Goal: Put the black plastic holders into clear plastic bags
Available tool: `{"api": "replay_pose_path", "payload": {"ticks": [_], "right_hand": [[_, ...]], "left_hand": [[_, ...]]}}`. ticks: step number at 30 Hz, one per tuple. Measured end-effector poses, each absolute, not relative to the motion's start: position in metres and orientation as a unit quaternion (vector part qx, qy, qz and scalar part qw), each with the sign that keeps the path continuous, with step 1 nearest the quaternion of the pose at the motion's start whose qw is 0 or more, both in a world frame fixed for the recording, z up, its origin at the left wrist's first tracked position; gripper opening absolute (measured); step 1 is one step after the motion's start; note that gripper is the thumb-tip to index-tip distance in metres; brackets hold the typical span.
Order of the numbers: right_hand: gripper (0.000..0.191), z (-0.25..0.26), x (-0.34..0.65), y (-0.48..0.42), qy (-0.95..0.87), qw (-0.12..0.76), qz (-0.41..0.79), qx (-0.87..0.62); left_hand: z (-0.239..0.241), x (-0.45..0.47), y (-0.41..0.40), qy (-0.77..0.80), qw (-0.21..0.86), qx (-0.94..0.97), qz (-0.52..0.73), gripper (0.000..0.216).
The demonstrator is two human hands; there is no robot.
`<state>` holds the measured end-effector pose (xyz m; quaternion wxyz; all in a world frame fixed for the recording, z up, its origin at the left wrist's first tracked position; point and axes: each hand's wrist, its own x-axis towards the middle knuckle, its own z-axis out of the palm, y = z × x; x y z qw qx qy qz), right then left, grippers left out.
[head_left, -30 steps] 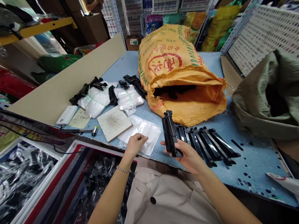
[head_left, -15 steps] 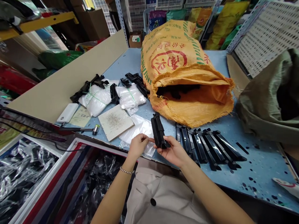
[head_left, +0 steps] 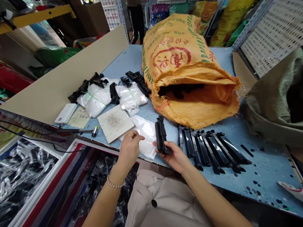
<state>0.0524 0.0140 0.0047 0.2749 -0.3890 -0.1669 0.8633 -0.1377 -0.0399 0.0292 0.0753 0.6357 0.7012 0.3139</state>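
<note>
My right hand (head_left: 174, 157) grips the lower end of a long black plastic part (head_left: 161, 135), which stands nearly upright above the table edge. My left hand (head_left: 130, 146) is closed, its fingers curled and the index finger pointing right. What it holds, if anything, is hidden. Beneath and between the hands lie clear plastic bags (head_left: 148, 137). To the right of my right hand, several glossy black strips (head_left: 207, 148) lie side by side in a row. Left of the bags is a square pale board (head_left: 115, 123) with small specks in its middle.
A large orange woven sack (head_left: 196, 110) lies open toward me, dark parts inside. Bundled plastic bags (head_left: 97, 99) and black parts (head_left: 87, 86) sit at the left, near a white device (head_left: 66, 113) and a hammer-like tool (head_left: 80, 130). A green-grey sack (head_left: 262, 110) stands at right.
My left hand has moved left, away from the black part, and its fingers have curled in. My right hand still holds the part. A person's legs now show at the back.
</note>
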Motion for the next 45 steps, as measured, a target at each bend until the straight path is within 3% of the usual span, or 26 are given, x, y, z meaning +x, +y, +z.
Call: {"api": "replay_pose_path", "payload": {"ticks": [5,7,11,16,18,21,26,31,34,36,41,45], "right_hand": [[0.023,0.017,0.060,0.006,-0.234,0.313,0.842,-0.371],[0.026,0.023,0.065,0.001,-0.250,0.309,0.855,-0.334],[0.033,0.023,0.073,-0.009,-0.213,0.197,0.903,-0.316],[0.025,0.017,0.079,-0.014,-0.196,0.282,0.855,-0.389],[0.029,0.014,0.083,-0.018,-0.173,0.250,0.880,-0.365],[0.030,0.010,0.087,-0.026,-0.136,0.164,0.911,-0.355],[0.028,0.010,0.092,-0.031,-0.126,0.234,0.884,-0.385],[0.038,0.017,0.091,-0.025,-0.050,0.113,0.951,-0.282],[0.036,0.016,0.091,-0.021,-0.029,0.157,0.933,-0.321],[0.037,0.016,0.092,-0.020,-0.034,0.190,0.928,-0.317],[0.039,0.017,0.092,-0.019,0.016,0.120,0.954,-0.274],[0.036,0.014,0.093,-0.022,-0.041,0.182,0.930,-0.317]], "left_hand": [[0.023,-0.140,-0.036,0.709,0.110,0.669,0.193,0.033],[0.019,-0.138,-0.034,0.704,0.138,0.663,0.213,0.037],[0.021,-0.141,-0.037,0.695,0.157,0.635,0.298,0.038],[0.016,-0.154,-0.049,0.719,0.056,0.631,0.288,0.032],[0.013,-0.154,-0.052,0.713,0.052,0.646,0.269,0.037],[0.013,-0.151,-0.052,0.708,0.091,0.644,0.277,0.046],[0.010,-0.149,-0.049,0.724,0.142,0.597,0.316,0.041],[-0.005,-0.149,-0.042,0.683,0.224,0.578,0.387,0.040],[-0.011,-0.151,-0.040,0.683,0.242,0.572,0.384,0.045],[-0.012,-0.151,-0.039,0.690,0.238,0.574,0.371,0.044],[-0.011,-0.151,-0.035,0.677,0.199,0.629,0.326,0.050],[-0.001,-0.153,-0.038,0.704,0.102,0.661,0.237,0.057]]}}
